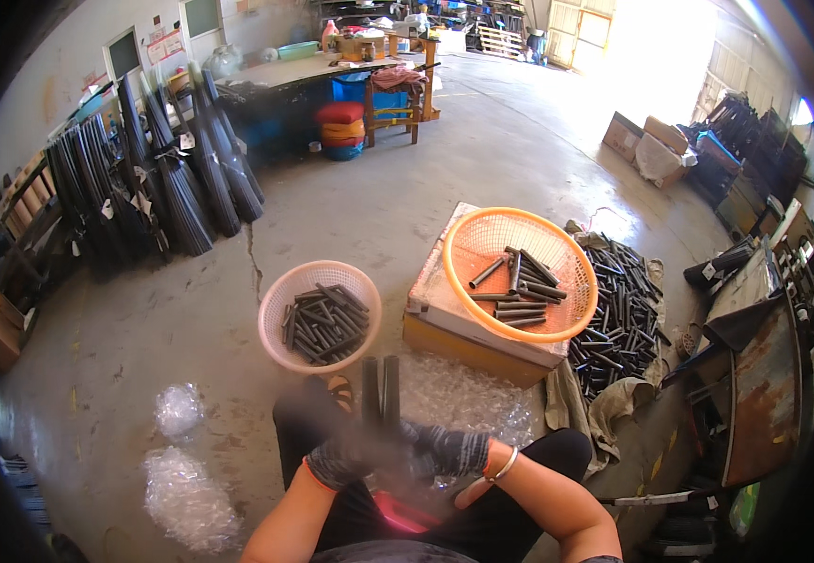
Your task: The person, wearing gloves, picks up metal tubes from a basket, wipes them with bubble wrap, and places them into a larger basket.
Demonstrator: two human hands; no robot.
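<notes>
Two black tubes [381, 389] stand upright side by side in front of me, their lower ends in my gloved hands. My left hand [339, 460], in a dark grey knit glove, is closed at the base of the tubes. Close against it, my right hand [449, 452] wears a matching glove and is closed at the same spot. A smeared patch blurs the fingers between the hands. Just beyond, a pink mesh basket [272, 349] on the floor holds several short black tubes. To its right, an orange basket [454, 272] holds more tubes.
The orange basket rests on a box [482, 355]. Right of it, a heap of black tubes [614, 319] lies on sacking. Clear plastic bags [186, 502] lie on the left floor. Bundled long black strips [168, 188] lean at far left; a rusty panel [762, 394] stands right.
</notes>
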